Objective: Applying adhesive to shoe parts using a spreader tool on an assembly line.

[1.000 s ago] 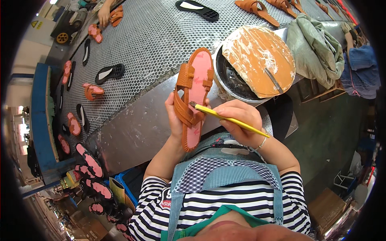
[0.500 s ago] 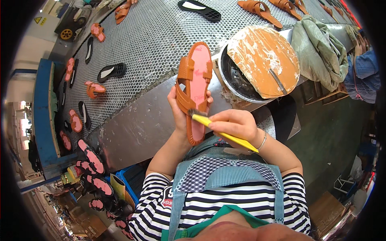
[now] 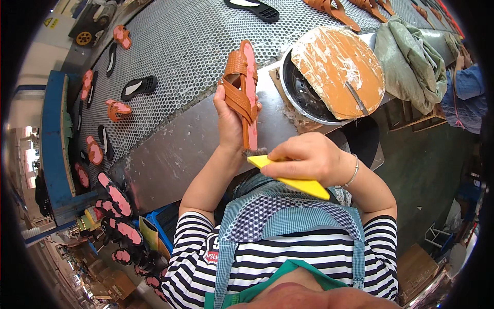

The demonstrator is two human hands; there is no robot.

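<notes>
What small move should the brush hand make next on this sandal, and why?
Probably draw the yellow-handled brush up along the pink sole. The right hand has its bristles at the lower end of the orange sandal, which the left hand holds upright on edge, so most of the sole lies above the brush. Whether the sole is coated cannot be told.

Orange sandal (image 3: 241,87) (pink sole), yellow-handled brush (image 3: 288,177), black-and-white striped shirt (image 3: 288,257).

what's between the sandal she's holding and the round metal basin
In the head view, only a bare strip of steel bench lies between the sandal and the basin.
</notes>
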